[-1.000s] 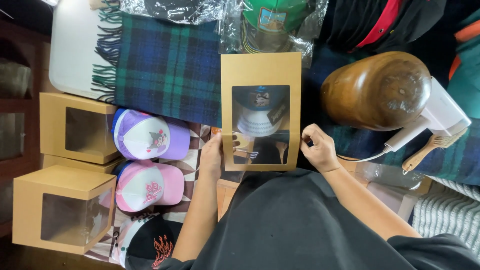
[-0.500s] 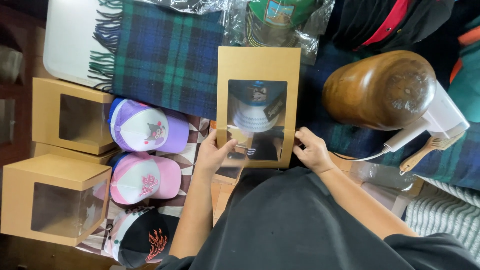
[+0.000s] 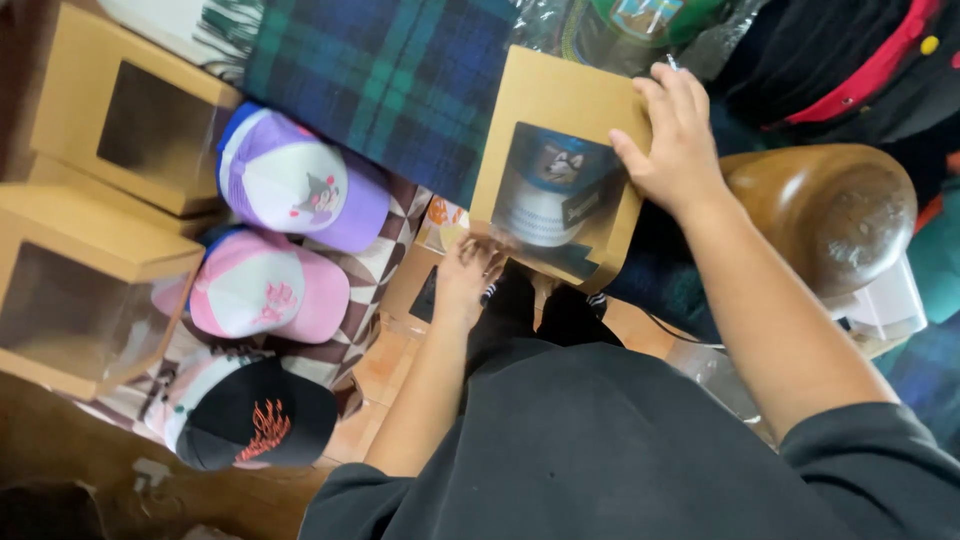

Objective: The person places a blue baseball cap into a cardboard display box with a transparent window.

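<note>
I hold a tan cardboard box with a clear window (image 3: 545,110), tilted, with a blue and white cap visible inside it. My right hand (image 3: 675,140) grips the box's upper right edge, thumb on the front near the window. My left hand (image 3: 465,275) supports the box's lower left corner from below. The box hovers over a dark green and blue plaid cloth (image 3: 390,70).
Two more windowed tan boxes (image 3: 130,120) (image 3: 85,290) stand at the left. Beside them lie a purple cap (image 3: 295,180), a pink cap (image 3: 265,295) and a black cap with a flame print (image 3: 250,420). A brown wooden head form (image 3: 830,215) sits at the right.
My right hand moved from the box's lower right corner up to its upper right edge. The box now sits tilted, and the view has swung and come closer.
</note>
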